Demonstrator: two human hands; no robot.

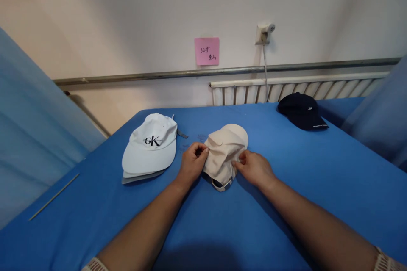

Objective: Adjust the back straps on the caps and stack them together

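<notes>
A beige baseball cap [224, 152] lies on the blue-covered table, its brim pointing away from me and its back strap with a metal buckle towards me. The crown looks creased and partly sunken. My left hand [193, 161] pinches the cap's left edge between thumb and fingers. On the opposite side, my right hand [254, 167] grips the fabric of the right edge, thumb on top. To the left sits a stack of caps, with a white cap [154, 139] bearing black letters on top and a grey brim under it.
A dark navy cap [300, 110] rests at the back right. On the left lies a thin stick [54, 197]. Behind the table [203, 228] are a metal rail [152, 76], a radiator [241, 93], a pink note [207, 51] and a plugged socket [262, 34]. Blue curtains [28, 123] hang at both sides.
</notes>
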